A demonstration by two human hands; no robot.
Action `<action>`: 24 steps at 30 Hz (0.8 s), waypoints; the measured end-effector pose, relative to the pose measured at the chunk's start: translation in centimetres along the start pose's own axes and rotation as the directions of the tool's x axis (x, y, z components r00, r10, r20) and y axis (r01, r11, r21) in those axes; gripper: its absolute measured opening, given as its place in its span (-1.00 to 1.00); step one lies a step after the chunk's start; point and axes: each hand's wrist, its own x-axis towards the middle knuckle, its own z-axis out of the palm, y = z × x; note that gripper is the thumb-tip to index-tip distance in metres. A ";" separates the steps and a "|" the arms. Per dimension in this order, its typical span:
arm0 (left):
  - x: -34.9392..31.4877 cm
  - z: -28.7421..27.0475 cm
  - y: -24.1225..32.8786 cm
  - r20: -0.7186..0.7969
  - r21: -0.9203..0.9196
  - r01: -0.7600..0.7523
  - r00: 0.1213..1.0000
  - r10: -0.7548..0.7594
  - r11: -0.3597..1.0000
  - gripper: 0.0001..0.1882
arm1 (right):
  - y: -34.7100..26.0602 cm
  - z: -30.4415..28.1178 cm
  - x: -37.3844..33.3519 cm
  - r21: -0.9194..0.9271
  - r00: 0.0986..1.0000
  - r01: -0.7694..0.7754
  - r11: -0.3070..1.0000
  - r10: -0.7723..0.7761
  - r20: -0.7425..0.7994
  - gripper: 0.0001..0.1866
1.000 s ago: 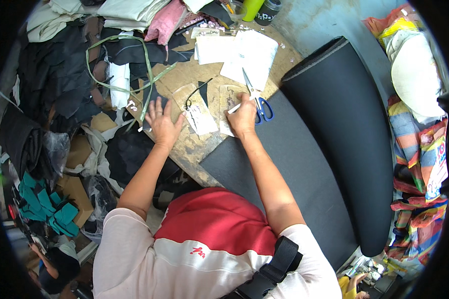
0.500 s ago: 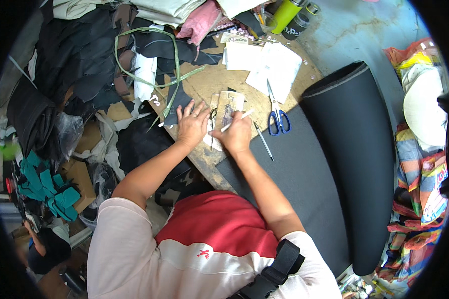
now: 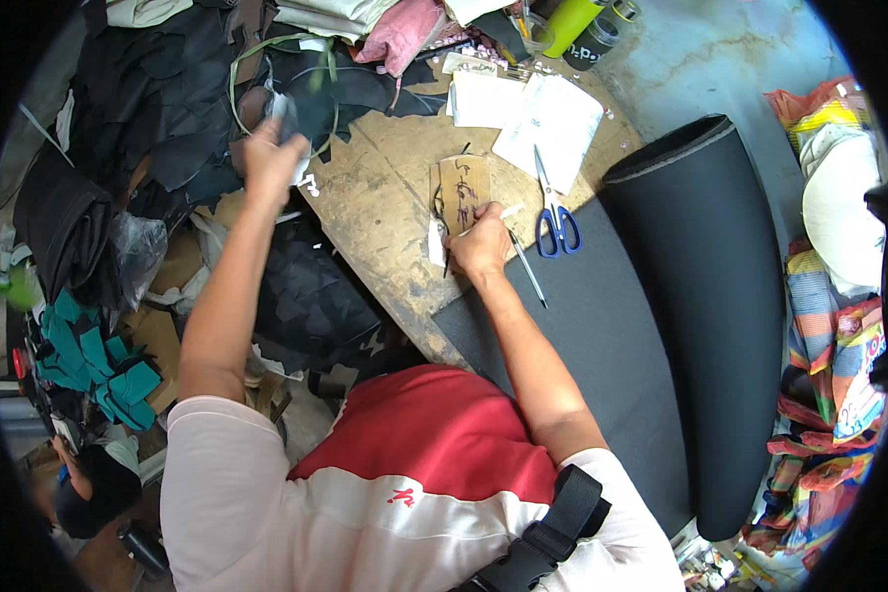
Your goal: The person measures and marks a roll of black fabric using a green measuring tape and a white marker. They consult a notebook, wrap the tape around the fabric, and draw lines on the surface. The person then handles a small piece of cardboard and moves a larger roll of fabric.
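My left hand (image 3: 269, 170) is raised over the left edge of the wooden table (image 3: 365, 222), by the heap of dark scraps (image 3: 183, 118). Motion smears its fingers, and a blurred dark piece and green strap (image 3: 322, 79) appear just beyond them. On a tan card (image 3: 461, 181) with handwritten marks rests my right hand (image 3: 481, 245), closed around a slim white stick (image 3: 512, 209) whose end pokes out to the right. A thin black cord (image 3: 438, 203) and a white strip (image 3: 435, 243) lie along the card's left side.
Right of the card lie a pen (image 3: 529, 271) and blue-handled scissors (image 3: 557, 233). White papers (image 3: 559, 123) are beyond. A large black roll (image 3: 705, 296) stretches along the right side of a black sheet (image 3: 602, 296). Bottles (image 3: 569, 28) stand at the back.
My left hand has left the card and swung up and left to the scrap heap. The black piece and green strap have gone from the table's left edge. My right hand stays near the card.
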 end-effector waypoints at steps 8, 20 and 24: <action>2.6 0.0 2.5 0.162 0.657 -0.513 0.812 0.561 0.552 -0.59 | 0.0 -3.3 1.9 0.563 1.000 -0.002 0.826 0.013 -0.015 -0.31; -10.9 14.9 -3.6 0.412 0.545 -0.251 0.911 0.005 0.800 -0.33 | 0.0 -5.9 6.5 0.156 0.931 0.331 0.931 -0.348 0.105 -0.53; -10.0 15.5 -4.8 0.331 0.457 -0.341 0.923 0.199 0.821 -0.36 | 0.5 -6.6 7.5 0.010 0.934 0.314 0.949 -0.311 0.175 -0.54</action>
